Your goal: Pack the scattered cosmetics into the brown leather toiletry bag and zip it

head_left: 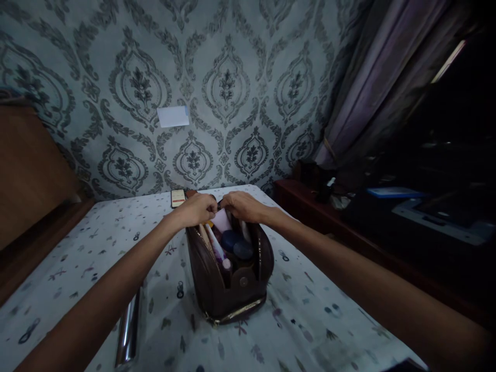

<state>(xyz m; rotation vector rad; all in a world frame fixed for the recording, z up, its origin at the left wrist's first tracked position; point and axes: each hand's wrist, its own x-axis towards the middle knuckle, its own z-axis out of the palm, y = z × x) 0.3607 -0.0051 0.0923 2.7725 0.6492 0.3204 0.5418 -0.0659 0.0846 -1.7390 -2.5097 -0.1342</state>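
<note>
A dark brown toiletry bag (209, 289) with gold zips stands unzipped in front of me. Inside it I see a white and purple tube (217, 245), a dark blue round item (231, 239), a grey rounded item (243, 250) and a pale pink item (222, 221). At the bag's far left rim, my left hand (199, 207) is closed, its fingers pinched on the edge. My right hand (244, 206) curls over the far right rim, fingers bent down and partly hidden. Both hands seem to grip the bag's far edge.
A phone (178, 198) with a lit screen lies behind the bag. Left of the bag is a shiny metallic cylinder (128, 330), partly behind my left forearm. A patterned white cloth (163, 289) covers the surface. Wallpaper rises behind; a dark red ledge (289, 191) runs along the right.
</note>
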